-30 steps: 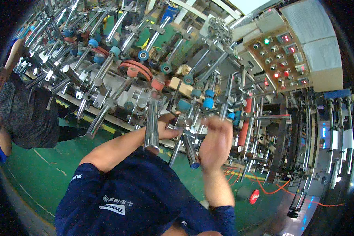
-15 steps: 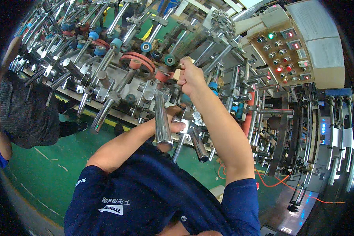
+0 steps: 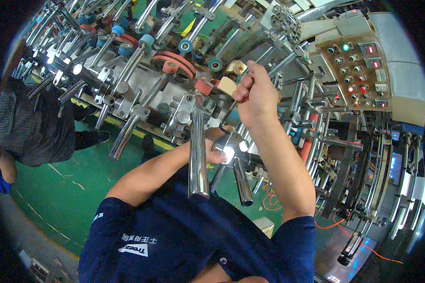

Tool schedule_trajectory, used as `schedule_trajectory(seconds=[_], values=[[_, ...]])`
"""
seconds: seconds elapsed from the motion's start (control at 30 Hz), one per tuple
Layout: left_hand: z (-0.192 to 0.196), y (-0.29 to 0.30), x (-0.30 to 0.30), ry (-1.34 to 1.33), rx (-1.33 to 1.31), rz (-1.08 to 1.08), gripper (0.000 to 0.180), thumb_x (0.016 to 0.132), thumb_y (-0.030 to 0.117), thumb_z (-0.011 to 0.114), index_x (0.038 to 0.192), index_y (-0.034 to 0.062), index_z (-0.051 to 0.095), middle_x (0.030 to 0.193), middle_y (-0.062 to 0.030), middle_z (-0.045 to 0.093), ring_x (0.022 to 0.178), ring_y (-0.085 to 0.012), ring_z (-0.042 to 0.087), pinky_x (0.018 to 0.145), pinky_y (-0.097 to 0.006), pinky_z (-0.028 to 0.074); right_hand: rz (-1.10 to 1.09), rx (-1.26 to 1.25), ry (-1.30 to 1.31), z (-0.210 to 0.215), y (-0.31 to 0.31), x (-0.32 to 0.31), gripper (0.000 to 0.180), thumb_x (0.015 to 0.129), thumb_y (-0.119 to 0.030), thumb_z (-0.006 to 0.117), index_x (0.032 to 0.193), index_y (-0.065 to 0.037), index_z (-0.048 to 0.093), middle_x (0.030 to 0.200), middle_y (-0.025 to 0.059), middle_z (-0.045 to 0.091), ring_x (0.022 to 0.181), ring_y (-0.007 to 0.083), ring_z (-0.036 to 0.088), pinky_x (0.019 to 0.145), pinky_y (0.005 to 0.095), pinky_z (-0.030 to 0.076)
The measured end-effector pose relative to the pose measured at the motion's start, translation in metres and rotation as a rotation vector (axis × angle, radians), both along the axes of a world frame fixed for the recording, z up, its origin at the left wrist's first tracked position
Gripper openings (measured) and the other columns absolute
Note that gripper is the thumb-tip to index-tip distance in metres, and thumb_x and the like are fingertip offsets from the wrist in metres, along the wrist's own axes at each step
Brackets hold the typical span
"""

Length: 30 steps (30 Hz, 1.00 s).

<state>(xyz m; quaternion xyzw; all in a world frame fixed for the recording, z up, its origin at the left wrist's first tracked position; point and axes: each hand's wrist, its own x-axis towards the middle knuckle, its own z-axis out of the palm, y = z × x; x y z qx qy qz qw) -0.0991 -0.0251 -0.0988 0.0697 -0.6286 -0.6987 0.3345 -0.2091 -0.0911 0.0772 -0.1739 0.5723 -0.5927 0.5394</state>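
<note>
Right hand (image 3: 255,96) grip pinches a thin dark rod (image 3: 227,113) beside the tan block (image 3: 226,86); left hand (image 3: 218,150) closed around the shiny steel clamp fitting (image 3: 231,150). Looks mid-adjustment; next needs steady bracing.

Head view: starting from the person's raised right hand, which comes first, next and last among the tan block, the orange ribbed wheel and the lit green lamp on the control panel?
From the right hand:
1. Tan block, just left of its fingers.
2. Orange ribbed wheel, farther left.
3. Green lamp, up right on the beige control panel.
</note>
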Motion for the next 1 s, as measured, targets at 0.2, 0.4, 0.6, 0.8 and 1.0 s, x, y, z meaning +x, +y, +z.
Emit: schedule_trajectory(seconds=[0.2, 0.4, 0.6, 0.8, 1.0], values=[[0.025, -0.002, 0.008, -0.188, 0.075, -0.003, 0.066, 0.075, 0.030, 0.076, 0.131, -0.0003, 0.057, 0.129, -0.0160, 0.061, 0.116, -0.0268, 0.059, 0.102, -0.040, 0.045, -0.065, 0.029, 0.091, 0.000, 0.000, 0.000, 0.021, 0.094, -0.023, 0.067, 0.086, -0.013, 0.050, 0.066, -0.0029, 0.037, 0.057, 0.0122, 0.035, 0.055, 0.0322, 0.032], [0.027, 0.001, 0.003, -0.307, 0.114, 0.008, 0.054, 0.079, 0.021, 0.078, 0.127, 0.0028, 0.063, 0.120, -0.0156, 0.067, 0.107, -0.0251, 0.064, 0.097, -0.040, 0.050, -0.142, -0.079, 0.178, 0.014, 0.012, 0.016, 0.014, 0.093, -0.019, 0.066, 0.093, -0.010, 0.054, 0.066, -0.0020, 0.039, 0.057, 0.0136, 0.037, 0.057, 0.0347, 0.035], [0.019, 0.003, 0.003, -0.112, 0.107, -0.027, 0.053, 0.070, 0.012, 0.082, 0.119, 0.0039, 0.065, 0.108, -0.0117, 0.071, 0.103, -0.0211, 0.066, 0.089, -0.036, 0.053, -0.206, -0.032, 0.190, 0.022, 0.021, 0.029, 0.013, 0.093, -0.014, 0.066, 0.088, -0.010, 0.055, 0.068, -0.0019, 0.046, 0.061, 0.0124, 0.044, 0.060, 0.0322, 0.039], [0.035, 0.001, 0.010, -0.101, 0.171, -0.045, 0.051, 0.068, 0.014, 0.077, 0.117, 0.0020, 0.064, 0.105, -0.0097, 0.071, 0.094, -0.0206, 0.067, 0.087, -0.036, 0.053, -0.087, -0.162, 0.159, 0.005, 0.030, 0.013, 0.007, 0.094, -0.012, 0.063, 0.097, -0.007, 0.059, 0.075, -0.0002, 0.052, 0.063, 0.0115, 0.048, 0.061, 0.0301, 0.042], [0.012, -0.001, 0.002, -0.187, 0.023, -0.020, 0.063, 0.072, 0.019, 0.077, 0.129, 0.0024, 0.054, 0.106, -0.0117, 0.071, 0.093, -0.0229, 0.068, 0.086, -0.036, 0.053, -0.171, -0.142, 0.169, 0.004, 0.014, 0.022, 0.009, 0.095, -0.007, 0.057, 0.103, -0.004, 0.059, 0.075, 0.0007, 0.052, 0.059, 0.0109, 0.046, 0.052, 0.0286, 0.037]])
